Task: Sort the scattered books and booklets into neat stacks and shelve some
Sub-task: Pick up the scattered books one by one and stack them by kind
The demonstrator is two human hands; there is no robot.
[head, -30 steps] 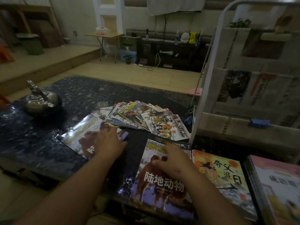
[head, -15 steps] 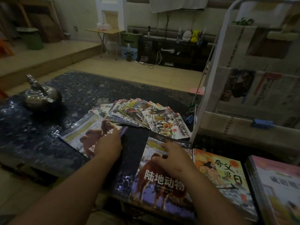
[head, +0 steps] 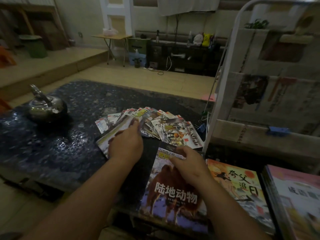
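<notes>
My left hand (head: 127,143) grips a large glossy book (head: 110,135) and has it lifted and tilted off the dark table (head: 52,144). My right hand (head: 187,162) rests flat on the top of a camel-cover book (head: 173,200) at the table's near edge. Behind both hands, several thin booklets (head: 166,129) lie fanned out. To the right of the camel book sits an orange-cover book (head: 242,189), then a pink-cover book (head: 301,200) at the far right.
A metal kettle (head: 45,107) stands on the table's left side. A white-framed rack (head: 225,75) lined with newspaper rises at the right, with blue clips (head: 277,130) on it. Beyond the table are a wooden floor, a raised step and a dark cabinet.
My left hand has picked the large book up off the table and moved it right, toward the fanned booklets. My right hand stays on the camel book.
</notes>
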